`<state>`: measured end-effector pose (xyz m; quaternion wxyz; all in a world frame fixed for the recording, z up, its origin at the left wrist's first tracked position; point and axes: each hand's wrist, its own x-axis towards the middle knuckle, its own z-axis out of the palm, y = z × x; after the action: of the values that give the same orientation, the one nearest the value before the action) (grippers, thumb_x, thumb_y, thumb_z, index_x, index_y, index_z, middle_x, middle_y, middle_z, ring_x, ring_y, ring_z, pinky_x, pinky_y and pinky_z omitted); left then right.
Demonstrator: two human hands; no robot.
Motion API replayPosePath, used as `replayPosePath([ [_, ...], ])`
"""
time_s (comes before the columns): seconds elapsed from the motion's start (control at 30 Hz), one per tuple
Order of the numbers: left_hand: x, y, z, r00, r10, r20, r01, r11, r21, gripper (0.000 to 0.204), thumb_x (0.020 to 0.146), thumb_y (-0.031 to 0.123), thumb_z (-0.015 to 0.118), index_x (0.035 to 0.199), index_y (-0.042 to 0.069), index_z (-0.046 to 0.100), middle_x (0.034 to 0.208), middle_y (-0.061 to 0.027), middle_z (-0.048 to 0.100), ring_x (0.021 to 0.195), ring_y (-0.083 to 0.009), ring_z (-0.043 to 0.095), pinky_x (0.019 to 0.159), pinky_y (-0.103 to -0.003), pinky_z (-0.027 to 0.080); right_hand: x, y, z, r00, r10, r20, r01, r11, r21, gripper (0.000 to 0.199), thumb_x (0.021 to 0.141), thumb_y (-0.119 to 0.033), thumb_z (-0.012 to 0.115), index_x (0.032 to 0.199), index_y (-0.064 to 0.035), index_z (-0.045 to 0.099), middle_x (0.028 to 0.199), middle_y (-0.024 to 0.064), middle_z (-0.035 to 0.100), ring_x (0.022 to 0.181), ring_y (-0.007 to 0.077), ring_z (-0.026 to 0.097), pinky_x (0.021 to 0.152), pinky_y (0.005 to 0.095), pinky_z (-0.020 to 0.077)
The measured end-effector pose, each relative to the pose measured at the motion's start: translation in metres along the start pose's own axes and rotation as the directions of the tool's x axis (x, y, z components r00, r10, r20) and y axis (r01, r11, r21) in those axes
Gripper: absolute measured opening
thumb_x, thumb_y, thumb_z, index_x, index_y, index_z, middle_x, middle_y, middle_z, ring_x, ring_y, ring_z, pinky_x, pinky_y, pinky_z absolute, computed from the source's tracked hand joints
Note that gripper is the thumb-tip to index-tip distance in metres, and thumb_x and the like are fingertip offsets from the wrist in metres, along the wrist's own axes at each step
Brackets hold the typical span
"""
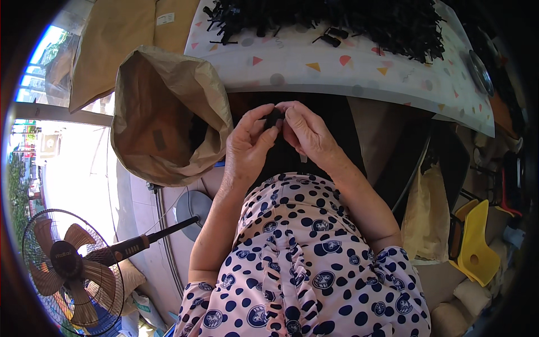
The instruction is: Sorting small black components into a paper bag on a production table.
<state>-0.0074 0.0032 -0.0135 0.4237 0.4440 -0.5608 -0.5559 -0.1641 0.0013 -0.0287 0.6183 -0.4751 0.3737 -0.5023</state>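
In front of my body, a small black piece (273, 118) is pinched between both hands; fingers cover much of it, so I cannot make out its exact kind. My left hand (250, 143) grips it with thumb and fingers. From the other side, my right hand (307, 129) closes on it with thumb and curled fingers. Beyond the hands, a big heap of thin-stemmed black pieces (359, 22) lies on a table with a white patterned cover (241, 70). A few loose black pieces (331, 39) lie at its near edge. Beside my left hand gapes an open brown paper sack (128, 132).
More brown paper sacks (112, 53) stand at the far left. A standing fan (70, 261) is at the lower left. To the right are a tan sack (426, 219) and a yellow chair (477, 250). A round dish (480, 73) sits at the table's right edge.
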Motion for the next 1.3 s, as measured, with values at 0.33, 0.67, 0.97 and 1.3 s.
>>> replayPosePath([
  [0.33, -0.002, -0.006, -0.003, 0.995, 0.040, -0.092, -0.053, 0.988, -0.145, 0.035, 0.090, -0.004, 0.052, 0.124, 0.004, 0.053, 0.092, -0.0005, 0.062, 0.083, -0.0056, 0.056, 0.073, -0.020, 0.048, 0.000, 0.016, 0.025, 0.999, -0.050, 0.001, 0.050, 0.999, -0.020, 0.034, 0.102, -0.025, 0.038, 0.127, -0.0025, 0.044, 0.067, -0.0023, 0.046, 0.049, 0.0024, 0.039, 0.041, 0.0156, 0.0309],
  [0.67, 0.000, -0.017, -0.005, 0.978, 0.121, -0.172, -0.128, 0.991, -0.027, 0.033, 0.089, -0.005, 0.053, 0.121, 0.004, 0.056, 0.094, -0.0005, 0.063, 0.082, -0.0052, 0.056, 0.073, -0.020, 0.048, 0.005, 0.016, 0.035, 1.000, 0.019, -0.006, -0.018, 0.998, 0.061, 0.029, 0.102, -0.024, 0.039, 0.122, -0.0050, 0.047, 0.067, -0.0037, 0.046, 0.046, 0.0012, 0.037, 0.038, 0.0152, 0.0306],
  [0.97, 0.001, -0.021, -0.011, 0.936, 0.253, -0.243, -0.157, 0.921, 0.356, 0.033, 0.083, -0.006, 0.057, 0.114, 0.006, 0.061, 0.095, -0.0089, 0.066, 0.079, -0.0128, 0.062, 0.071, -0.024, 0.049, 0.021, 0.018, 0.035, 0.995, 0.098, 0.021, -0.098, 0.995, 0.022, 0.020, 0.098, -0.016, 0.046, 0.112, -0.0043, 0.053, 0.072, -0.0004, 0.051, 0.060, 0.0064, 0.048, 0.056, 0.0205, 0.0409],
  [1.3, -0.010, -0.010, -0.150, 0.805, 0.272, -0.527, 0.030, 0.869, 0.494, 0.034, 0.090, 0.003, 0.054, 0.124, 0.006, 0.055, 0.103, -0.0050, 0.063, 0.093, -0.0123, 0.063, 0.076, -0.023, 0.049, 0.100, -0.022, -0.111, 0.887, -0.427, -0.175, -0.085, 0.222, -0.971, 0.030, 0.085, -0.026, 0.063, 0.108, -0.0083, 0.055, 0.071, 0.0155, 0.064, 0.068, 0.0319, 0.064, 0.061, 0.0406, 0.0495],
])
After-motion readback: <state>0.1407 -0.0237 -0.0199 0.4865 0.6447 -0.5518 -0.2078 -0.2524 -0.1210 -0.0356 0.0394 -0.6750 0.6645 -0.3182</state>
